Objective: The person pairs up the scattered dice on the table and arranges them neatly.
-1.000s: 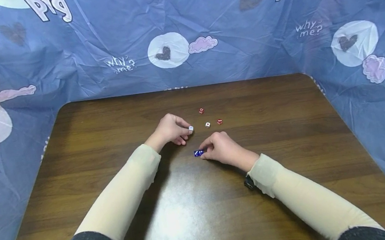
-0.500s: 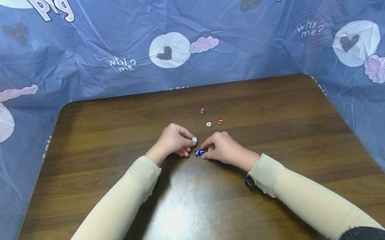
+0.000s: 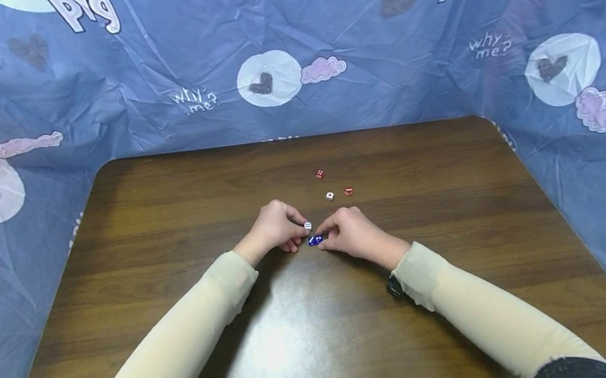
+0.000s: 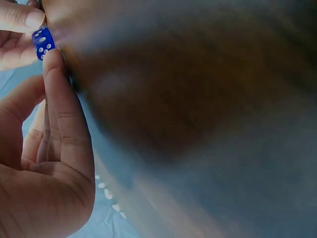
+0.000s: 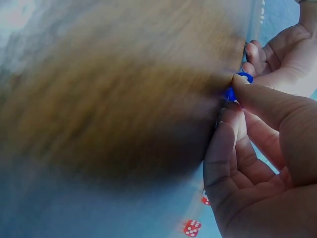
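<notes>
In the head view my left hand (image 3: 276, 226) pinches a white die (image 3: 308, 226) between thumb and fingertip, just behind two blue dice (image 3: 316, 240). These sit side by side on the wooden table (image 3: 182, 209). My right hand (image 3: 354, 233) has thumb and finger on either side of the right-hand blue die. The left wrist view shows a blue die (image 4: 43, 43) with white pips between the two hands' fingertips; the white die is hidden there. Blue (image 5: 245, 77) also shows past my right thumb in the right wrist view.
Behind the hands lie a loose white die (image 3: 330, 196), a red die (image 3: 349, 191) to its right and another red die (image 3: 321, 174) farther back. A blue printed sheet (image 3: 208, 50) hangs beyond the table's far edge.
My left hand has brought the white die toward the front and slightly right, up close to the blue dice. My right hand stays in place at the blue dice.
</notes>
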A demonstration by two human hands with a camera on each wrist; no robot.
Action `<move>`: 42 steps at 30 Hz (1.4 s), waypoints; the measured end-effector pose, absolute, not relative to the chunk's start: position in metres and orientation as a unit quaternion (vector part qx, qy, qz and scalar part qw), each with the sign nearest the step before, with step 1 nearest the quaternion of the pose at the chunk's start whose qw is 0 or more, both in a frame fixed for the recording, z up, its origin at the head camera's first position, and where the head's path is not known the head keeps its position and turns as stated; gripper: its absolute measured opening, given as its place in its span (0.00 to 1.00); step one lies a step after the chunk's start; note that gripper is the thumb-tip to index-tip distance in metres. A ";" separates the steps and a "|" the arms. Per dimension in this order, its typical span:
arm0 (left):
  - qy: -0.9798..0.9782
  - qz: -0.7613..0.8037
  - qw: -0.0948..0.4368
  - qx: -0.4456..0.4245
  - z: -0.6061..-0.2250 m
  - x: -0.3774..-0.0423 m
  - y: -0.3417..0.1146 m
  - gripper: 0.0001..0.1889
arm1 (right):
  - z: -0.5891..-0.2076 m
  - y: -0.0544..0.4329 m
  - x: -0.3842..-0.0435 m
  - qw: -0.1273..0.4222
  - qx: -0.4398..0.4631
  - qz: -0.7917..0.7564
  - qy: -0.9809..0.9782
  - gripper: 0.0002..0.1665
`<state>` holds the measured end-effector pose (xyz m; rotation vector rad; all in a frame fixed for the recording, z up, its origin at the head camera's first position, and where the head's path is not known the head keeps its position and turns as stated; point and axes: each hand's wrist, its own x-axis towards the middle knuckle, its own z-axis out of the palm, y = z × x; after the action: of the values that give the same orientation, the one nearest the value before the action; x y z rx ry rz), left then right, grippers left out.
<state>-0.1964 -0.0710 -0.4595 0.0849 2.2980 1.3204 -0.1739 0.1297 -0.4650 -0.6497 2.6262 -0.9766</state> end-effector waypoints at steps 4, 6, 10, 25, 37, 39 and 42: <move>0.847 0.477 0.233 0.032 -0.459 -0.195 -0.070 0.03 | -0.464 0.130 -0.174 0.137 -0.220 -0.337 0.905 0.11; 0.851 0.473 0.226 0.034 -0.458 -0.194 -0.069 0.03 | -0.464 0.129 -0.174 0.137 -0.222 -0.336 0.905 0.11; 0.857 0.467 0.214 0.039 -0.456 -0.191 -0.068 0.03 | -0.463 0.129 -0.174 0.133 -0.225 -0.334 0.905 0.11; 0.857 0.464 0.221 0.033 -0.456 -0.191 -0.066 0.02 | -0.461 0.130 -0.173 0.140 -0.220 -0.343 0.902 0.11; 0.852 0.469 0.231 0.020 -0.457 -0.192 -0.066 0.04 | -0.463 0.138 -0.176 0.158 -0.218 -0.356 0.895 0.15; 0.852 0.470 0.232 0.020 -0.457 -0.192 -0.066 0.04 | -0.462 0.142 -0.178 0.156 -0.211 -0.360 0.895 0.16; 0.853 0.468 0.232 0.022 -0.457 -0.192 -0.066 0.04 | -0.459 0.150 -0.182 0.140 -0.196 -0.366 0.899 0.16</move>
<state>-0.1918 -0.0661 -0.4569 0.0607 2.3435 1.2869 -0.1822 0.1498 -0.4591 -0.5666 2.5974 -1.0575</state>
